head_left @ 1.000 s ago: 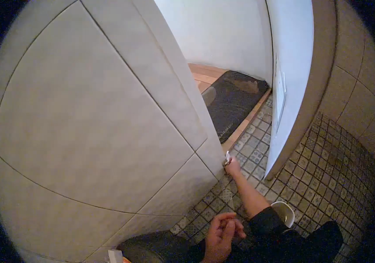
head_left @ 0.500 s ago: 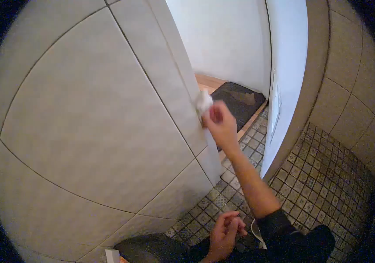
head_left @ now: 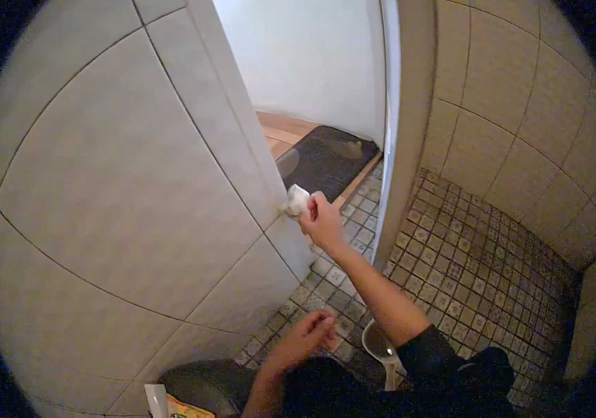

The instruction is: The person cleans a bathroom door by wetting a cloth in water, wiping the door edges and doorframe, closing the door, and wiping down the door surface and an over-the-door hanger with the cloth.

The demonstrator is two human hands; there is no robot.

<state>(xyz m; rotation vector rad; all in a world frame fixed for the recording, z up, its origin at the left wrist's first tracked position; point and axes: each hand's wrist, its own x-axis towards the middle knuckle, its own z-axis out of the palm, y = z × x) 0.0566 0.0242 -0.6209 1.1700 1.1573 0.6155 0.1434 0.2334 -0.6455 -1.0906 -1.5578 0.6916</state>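
My right hand (head_left: 320,221) is closed on a small white wad (head_left: 298,200), perhaps tissue or cloth. It presses the wad against the edge of the white door frame (head_left: 242,118), where the tiled wall (head_left: 124,174) ends. Low in front of me, my left hand (head_left: 305,334) hangs over the floor with its fingers loosely bent and apart. Nothing shows in it. A white dipper (head_left: 390,369) with a round bowl lies near my right forearm, partly hidden by the dark sleeve.
Small patterned tiles cover the floor (head_left: 451,258). A dark mat (head_left: 329,157) lies beyond the doorway. On the right stands the door's edge (head_left: 390,139). At the bottom left are a dark rounded object (head_left: 207,382) and a yellow-orange packet (head_left: 190,411).
My right hand and the white wad have moved lower along the door frame's edge. My left hand has shifted left and up. The view has turned to the right, showing more of the dipper.
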